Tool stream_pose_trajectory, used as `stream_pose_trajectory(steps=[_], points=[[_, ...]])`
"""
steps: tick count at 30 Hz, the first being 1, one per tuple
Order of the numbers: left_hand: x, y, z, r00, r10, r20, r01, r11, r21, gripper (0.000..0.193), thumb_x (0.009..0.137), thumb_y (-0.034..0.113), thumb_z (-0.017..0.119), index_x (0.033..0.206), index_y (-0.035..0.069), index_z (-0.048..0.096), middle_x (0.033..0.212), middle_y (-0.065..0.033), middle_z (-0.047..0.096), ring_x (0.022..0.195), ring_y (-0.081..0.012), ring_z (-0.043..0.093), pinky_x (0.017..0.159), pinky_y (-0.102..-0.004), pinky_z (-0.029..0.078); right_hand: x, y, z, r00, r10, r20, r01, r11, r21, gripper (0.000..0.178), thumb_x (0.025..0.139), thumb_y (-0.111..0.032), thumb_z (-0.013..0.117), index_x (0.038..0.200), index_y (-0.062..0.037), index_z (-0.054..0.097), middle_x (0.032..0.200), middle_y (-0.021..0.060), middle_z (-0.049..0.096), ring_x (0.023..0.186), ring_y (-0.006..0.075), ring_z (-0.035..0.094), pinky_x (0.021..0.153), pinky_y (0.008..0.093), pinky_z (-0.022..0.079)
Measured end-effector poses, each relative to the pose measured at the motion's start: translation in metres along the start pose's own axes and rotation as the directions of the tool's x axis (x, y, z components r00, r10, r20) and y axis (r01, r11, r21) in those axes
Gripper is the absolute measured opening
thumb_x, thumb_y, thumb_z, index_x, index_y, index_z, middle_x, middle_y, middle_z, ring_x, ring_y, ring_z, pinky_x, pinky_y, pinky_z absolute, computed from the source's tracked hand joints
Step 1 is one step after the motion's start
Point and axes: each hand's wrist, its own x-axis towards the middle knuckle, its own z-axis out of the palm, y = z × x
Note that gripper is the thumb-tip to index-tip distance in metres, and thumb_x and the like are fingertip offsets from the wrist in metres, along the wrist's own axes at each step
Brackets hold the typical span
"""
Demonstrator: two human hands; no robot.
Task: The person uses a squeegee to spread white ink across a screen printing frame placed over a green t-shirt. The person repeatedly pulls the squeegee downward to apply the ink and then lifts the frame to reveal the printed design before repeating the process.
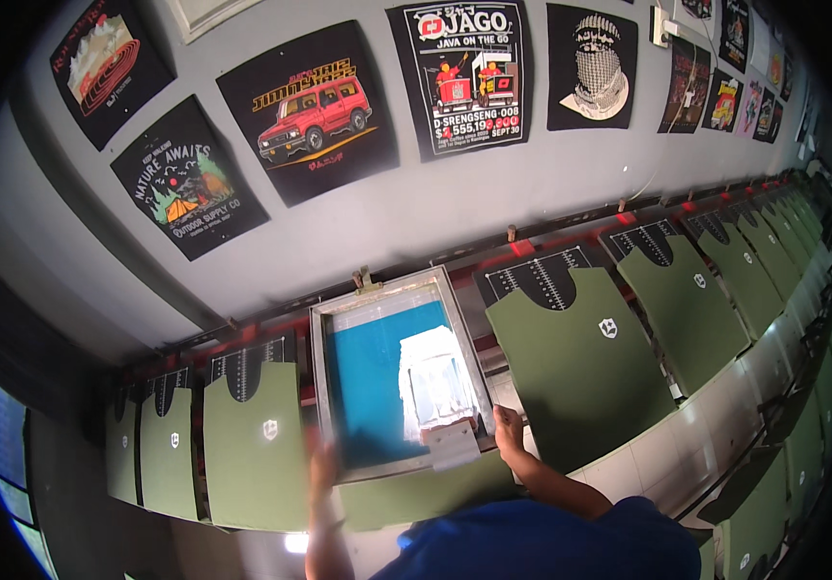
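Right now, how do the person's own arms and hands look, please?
The left hand and right hand wear no gloves. The visible forearms have no sleeve over them; blue clothing shows at the lower edge. Blur hides the left hand's details.

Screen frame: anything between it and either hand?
Nothing visible. The left hand, blurred, is at the lower left side of the frame; the right hand is by its lower right side. Contact is unclear.

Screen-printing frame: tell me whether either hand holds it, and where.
Cannot be told: the left hand, blurred, and right hand are at opposite sides of the screen-printing frame, near its lower corners.
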Motion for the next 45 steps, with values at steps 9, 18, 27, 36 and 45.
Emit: stream_pose_trajectory(steps=[9,18,27,36,45], points=[[-0.016,0.027,0.009,0.999,-0.051,0.001,0.051,0.994,0.101,0.052,0.105,0.040,0.042,0.141,0.003,0.046,0.129,-0.0255,0.057,0.107,-0.0410,0.061,0.090,-0.0465,0.050,0.008,-0.035,-0.048,0.993,0.028,0.111,-0.050,0.978,0.205,0.042,0.092,-0.032,0.072,0.109,0.0062,0.069,0.096,0.0027,0.069,0.087,0.0097,0.058,0.078,0.0267,0.046],[-0.098,0.111,0.184,0.996,0.037,-0.081,-0.054,0.973,-0.223,0.035,0.099,0.027,0.047,0.099,-0.003,0.065,0.072,-0.0102,0.052,0.066,-0.0197,0.049,0.060,-0.0368,0.042,0.090,-0.050,-0.246,0.997,0.010,0.080,-0.021,0.990,0.137,0.049,0.090,-0.034,0.072,0.114,0.0086,0.067,0.106,0.0141,0.070,0.100,0.0195,0.062,0.093,0.0327,0.046],[-0.129,0.202,0.366,0.996,-0.049,-0.078,0.034,0.983,-0.182,0.036,0.093,0.025,0.056,0.102,-0.009,0.063,0.082,-0.0156,0.066,0.075,-0.0209,0.061,0.071,-0.0353,0.050,0.191,-0.030,-0.415,1.000,-0.019,0.013,0.018,0.995,0.094,0.032,0.096,-0.028,0.065,0.081,-0.0007,0.060,0.075,-0.0058,0.047,0.073,0.0060,0.041,0.065,0.0265,0.033],[-0.106,0.188,0.392,0.988,-0.070,-0.140,0.063,0.996,-0.056,0.041,0.091,0.033,0.058,0.105,-0.004,0.065,0.087,-0.0207,0.067,0.082,-0.0305,0.065,0.077,-0.0402,0.050,0.237,-0.022,-0.414,0.993,0.073,0.093,-0.092,0.971,0.222,0.033,0.095,-0.030,0.067,0.091,0.0025,0.066,0.082,-0.0023,0.057,0.078,0.0090,0.047,0.074,0.0264,0.038],[-0.103,0.171,0.389,0.993,-0.089,-0.079,0.071,0.976,-0.206,0.040,0.099,0.033,0.053,0.114,-0.002,0.065,0.100,-0.0160,0.067,0.084,-0.0227,0.064,0.077,-0.0370,0.050,0.245,-0.040,-0.416,0.973,0.194,0.127,-0.212,0.965,0.153,0.044,0.093,-0.032,0.069,0.115,0.0061,0.066,0.108,0.0092,0.066,0.098,0.0177,0.059,0.089,0.0322,0.045]])
